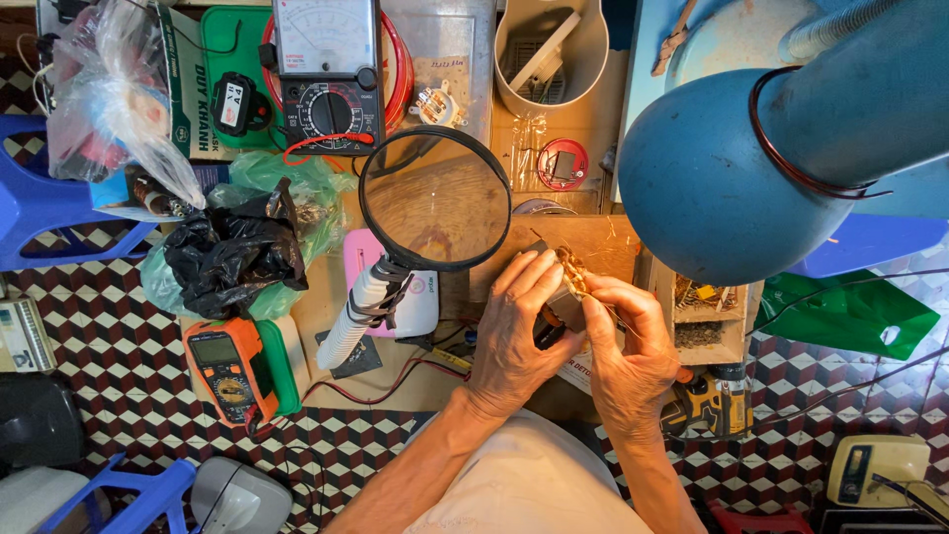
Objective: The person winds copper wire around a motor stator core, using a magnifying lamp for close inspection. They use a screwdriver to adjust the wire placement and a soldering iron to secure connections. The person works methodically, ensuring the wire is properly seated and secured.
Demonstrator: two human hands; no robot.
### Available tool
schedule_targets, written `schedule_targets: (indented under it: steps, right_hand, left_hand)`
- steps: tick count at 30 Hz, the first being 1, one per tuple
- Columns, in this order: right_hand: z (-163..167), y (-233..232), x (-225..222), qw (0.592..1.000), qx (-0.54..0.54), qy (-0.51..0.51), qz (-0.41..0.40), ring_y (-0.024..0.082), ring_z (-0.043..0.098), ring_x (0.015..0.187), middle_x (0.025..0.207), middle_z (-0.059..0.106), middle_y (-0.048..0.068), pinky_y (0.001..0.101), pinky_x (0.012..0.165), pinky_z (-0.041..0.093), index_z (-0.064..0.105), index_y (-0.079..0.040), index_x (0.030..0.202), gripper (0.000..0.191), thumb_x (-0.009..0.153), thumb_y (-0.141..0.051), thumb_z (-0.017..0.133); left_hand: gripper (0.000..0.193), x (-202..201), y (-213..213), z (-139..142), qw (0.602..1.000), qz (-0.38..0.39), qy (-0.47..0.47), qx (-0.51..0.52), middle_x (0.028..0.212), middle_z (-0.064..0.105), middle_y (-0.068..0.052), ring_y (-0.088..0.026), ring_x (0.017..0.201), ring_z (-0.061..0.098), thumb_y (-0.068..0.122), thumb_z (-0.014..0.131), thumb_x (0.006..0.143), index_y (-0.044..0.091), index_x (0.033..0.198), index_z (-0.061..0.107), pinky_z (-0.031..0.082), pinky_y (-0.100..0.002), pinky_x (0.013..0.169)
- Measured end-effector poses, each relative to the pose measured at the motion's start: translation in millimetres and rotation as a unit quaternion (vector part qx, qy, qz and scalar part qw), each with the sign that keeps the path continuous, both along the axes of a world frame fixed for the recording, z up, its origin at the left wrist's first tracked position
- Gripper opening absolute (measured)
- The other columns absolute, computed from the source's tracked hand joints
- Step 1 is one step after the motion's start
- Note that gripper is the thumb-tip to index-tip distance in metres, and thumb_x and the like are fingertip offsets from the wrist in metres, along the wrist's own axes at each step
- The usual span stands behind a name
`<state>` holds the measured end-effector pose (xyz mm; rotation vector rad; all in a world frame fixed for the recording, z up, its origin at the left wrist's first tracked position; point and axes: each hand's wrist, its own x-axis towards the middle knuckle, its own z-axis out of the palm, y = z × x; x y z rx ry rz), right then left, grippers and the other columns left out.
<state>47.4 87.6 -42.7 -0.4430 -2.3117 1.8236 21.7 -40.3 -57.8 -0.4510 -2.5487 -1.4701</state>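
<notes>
Both forearms come up from the bottom edge and meet just below and to the right of the magnifying glass (434, 198), the landmark for all that follows. The left hand (516, 331) lies palm down with its fingers curled over the near side of a small wound coil part (570, 282), a dark body with coppery wire showing at its top. The right hand (627, 346) faces it from the other side, thumb and forefinger pinched against the same part. Each grip is closed on the part, which sits between the two hands, held just above the wooden surface (593, 242) at the lens's lower right.

Directly above the magnifying glass stands an analogue meter (327, 74) with a red lead. Well to its lower left lies an orange digital meter (230, 368), and between that and the lens a crumpled black plastic bag (235, 252). To the right of the lens a large blue lamp shade (732, 168) hangs over the surface's far end.
</notes>
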Motion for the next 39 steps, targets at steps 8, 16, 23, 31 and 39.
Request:
schedule_targets:
  steps: [8,16,23,31,39]
  right_hand:
    - [5,-1,0,1.0,-0.023,-0.013,-0.007,0.022,0.063,0.13,0.134,0.065,0.017,0.035,0.114,0.051,0.052,0.003,0.132,0.036,0.099,0.002,0.065]
    - [8,-5,18,0.992,0.015,-0.104,-0.063,0.015,0.067,0.107,0.118,0.067,0.011,0.0295,0.095,0.057,0.059,0.001,0.123,0.026,0.101,-0.008,0.067]
    - [7,-14,18,0.987,-0.039,-0.143,-0.069,0.011,0.068,0.099,0.107,0.069,0.006,0.0247,0.087,0.057,0.061,0.0,0.117,0.022,0.1,-0.014,0.068]
    - [11,-23,9,0.985,-0.056,-0.152,-0.064,0.01,0.07,0.092,0.103,0.071,0.006,0.0239,0.083,0.057,0.06,0.0,0.115,0.023,0.099,-0.015,0.068]
    - [8,-21,10,0.986,-0.03,-0.155,-0.056,0.01,0.067,0.089,0.101,0.07,0.007,0.0235,0.081,0.056,0.061,0.001,0.114,0.024,0.099,-0.016,0.07]
  left_hand:
    - [0.084,-1,2,5,0.996,0.073,-0.053,0.017,0.14,0.057,-0.019,-0.036,0.131,0.058,0.017,0.094,0.072,0.001,0.14,0.047,0.05,-0.044,0.113]
    - [0.088,10,15,2,0.974,0.186,-0.121,0.048,0.129,0.057,-0.019,-0.034,0.12,0.06,0.022,0.095,0.071,0.0,0.139,0.045,0.052,-0.042,0.102]
    - [0.089,14,10,13,0.966,0.169,-0.188,0.059,0.134,0.055,-0.02,-0.035,0.125,0.057,0.022,0.092,0.073,0.0,0.145,0.042,0.049,-0.044,0.106]
    - [0.04,2,-33,37,0.989,0.081,-0.113,0.05,0.132,0.064,-0.016,-0.033,0.125,0.064,0.015,0.075,0.094,0.003,0.13,0.06,0.053,-0.041,0.107]
    - [0.021,-21,-38,33,0.991,0.038,-0.125,0.037,0.111,0.072,-0.015,-0.033,0.103,0.071,0.012,0.068,0.1,0.005,0.119,0.066,0.058,-0.039,0.085]
